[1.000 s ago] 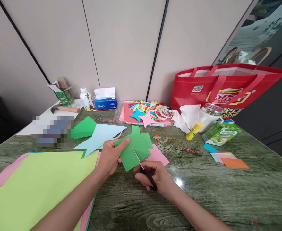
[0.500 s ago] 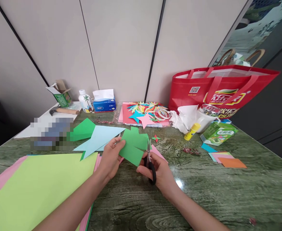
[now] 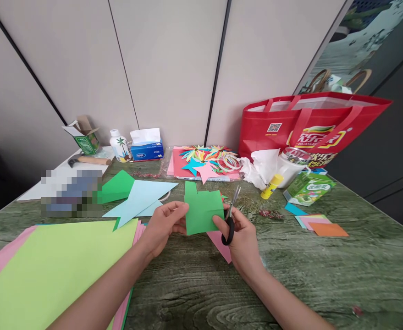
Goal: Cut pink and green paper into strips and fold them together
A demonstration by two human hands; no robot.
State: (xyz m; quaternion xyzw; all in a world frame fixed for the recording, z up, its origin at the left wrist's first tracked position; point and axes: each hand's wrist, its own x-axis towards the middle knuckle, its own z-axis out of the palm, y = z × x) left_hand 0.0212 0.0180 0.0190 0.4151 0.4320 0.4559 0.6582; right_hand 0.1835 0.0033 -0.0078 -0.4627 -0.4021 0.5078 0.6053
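A piece of green paper (image 3: pixel 204 211) is held up over the table between my two hands; slits run in from its edges. My left hand (image 3: pixel 165 224) pinches its left side between thumb and fingers. At the right side, my right hand (image 3: pixel 240 233) has its thumb on the paper and also grips black-handled scissors (image 3: pixel 231 220). The blades point up and away, apart from the paper. Beneath the hands lies a strip of pink paper (image 3: pixel 221 247), partly covered. Light blue paper shapes (image 3: pixel 142 199) lie beyond my left hand.
A stack of yellow-green sheets (image 3: pixel 67 261) covers the near left. Paper stars (image 3: pixel 205 172) lie at the back, beside a tissue box (image 3: pixel 147 150). To the right are a glue stick (image 3: pixel 272 186), a green carton (image 3: pixel 309 188), small coloured slips (image 3: pixel 330 229) and a red bag (image 3: pixel 263 123).
The green paper has been turned and now faces me more squarely. The scissors have come away from its cut edge, and my right thumb now rests on the paper.
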